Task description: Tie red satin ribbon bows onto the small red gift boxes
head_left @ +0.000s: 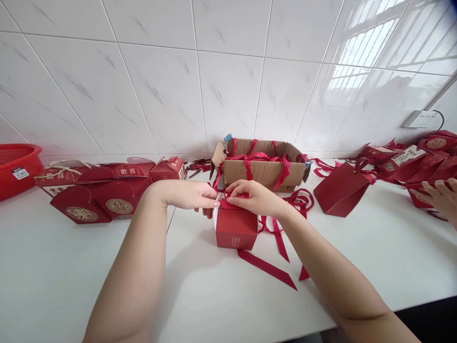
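Note:
A small red gift box (233,231) stands on the white table in front of me, with a small printed mark low on its near side. My left hand (200,194) is closed at the box's upper left edge, its thumb on the top flap and its other fingers curled beside the white inner side. From the right, my right hand (246,196) pinches the red top flap, fingertips close to the left thumb. What lies under the fingers is partly hidden. A loose red ribbon (269,270) stretches over the table by the box's base.
Behind the box is an open cardboard carton (264,174) hung with red ribbons. Finished-looking red boxes (119,205) stand left, near a red plastic basket (17,166). At right are a red wedge-shaped box (341,190), more red packaging (403,159) and another person's hand (437,197).

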`<state>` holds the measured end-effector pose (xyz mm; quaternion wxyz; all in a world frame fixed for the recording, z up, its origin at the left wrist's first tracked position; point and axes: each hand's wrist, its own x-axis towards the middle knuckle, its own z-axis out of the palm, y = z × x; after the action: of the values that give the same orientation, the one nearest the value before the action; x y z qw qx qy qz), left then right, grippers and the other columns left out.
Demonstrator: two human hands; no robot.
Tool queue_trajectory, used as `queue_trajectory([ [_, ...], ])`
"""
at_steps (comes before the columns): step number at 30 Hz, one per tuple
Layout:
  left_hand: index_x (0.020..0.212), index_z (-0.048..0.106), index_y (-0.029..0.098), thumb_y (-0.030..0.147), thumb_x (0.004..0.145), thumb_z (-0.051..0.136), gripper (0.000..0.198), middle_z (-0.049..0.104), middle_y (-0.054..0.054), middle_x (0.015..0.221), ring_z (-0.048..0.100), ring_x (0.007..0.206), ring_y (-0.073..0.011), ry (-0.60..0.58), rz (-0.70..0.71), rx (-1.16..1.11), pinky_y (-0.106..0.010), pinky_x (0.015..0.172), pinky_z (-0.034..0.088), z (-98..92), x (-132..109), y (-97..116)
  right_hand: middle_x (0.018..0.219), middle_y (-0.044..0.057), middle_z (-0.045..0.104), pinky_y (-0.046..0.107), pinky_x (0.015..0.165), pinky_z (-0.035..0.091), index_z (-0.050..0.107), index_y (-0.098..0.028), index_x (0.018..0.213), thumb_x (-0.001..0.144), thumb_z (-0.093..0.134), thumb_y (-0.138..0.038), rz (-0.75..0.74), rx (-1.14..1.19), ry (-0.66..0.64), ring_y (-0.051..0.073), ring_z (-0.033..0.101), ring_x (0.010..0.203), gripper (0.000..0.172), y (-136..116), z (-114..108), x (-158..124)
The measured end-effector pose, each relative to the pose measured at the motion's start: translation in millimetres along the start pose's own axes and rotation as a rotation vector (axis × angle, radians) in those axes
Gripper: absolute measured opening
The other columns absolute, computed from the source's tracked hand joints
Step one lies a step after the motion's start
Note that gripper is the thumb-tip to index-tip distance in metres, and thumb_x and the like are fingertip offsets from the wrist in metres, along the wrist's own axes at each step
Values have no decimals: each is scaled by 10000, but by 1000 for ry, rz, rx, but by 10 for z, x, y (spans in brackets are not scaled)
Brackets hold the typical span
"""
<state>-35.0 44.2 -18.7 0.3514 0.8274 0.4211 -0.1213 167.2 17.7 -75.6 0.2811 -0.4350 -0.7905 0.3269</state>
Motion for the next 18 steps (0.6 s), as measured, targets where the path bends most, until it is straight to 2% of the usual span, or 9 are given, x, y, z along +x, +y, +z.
queue_trajectory([
  [9,863,603,181,454,825,463,309,658,-56,916,587,866,-183,9,12,-2,-248,708,459,7,3,5,1173,48,593,298,793,467,676,-191,700,834,559,-349,16,-17,15,204,584,998,237,-15,17,-3],
  [13,891,600,188,461,827,456,315,647,-59,955,593,904,-187,3,18,-18,-250,720,472,12,10,-13,1151,44,605,287,772,459,677,-192,697,828,560,-327,-24,-36,-21,205,583,988,221,-42,17,-13],
  [18,959,606,193,468,829,440,346,642,-63,992,589,924,-190,-10,26,-4,-250,723,472,5,15,-27,1101,50,611,285,763,455,664,-184,705,826,556,-341,-2,-16,13,182,592,927,225,-32,25,-13],
])
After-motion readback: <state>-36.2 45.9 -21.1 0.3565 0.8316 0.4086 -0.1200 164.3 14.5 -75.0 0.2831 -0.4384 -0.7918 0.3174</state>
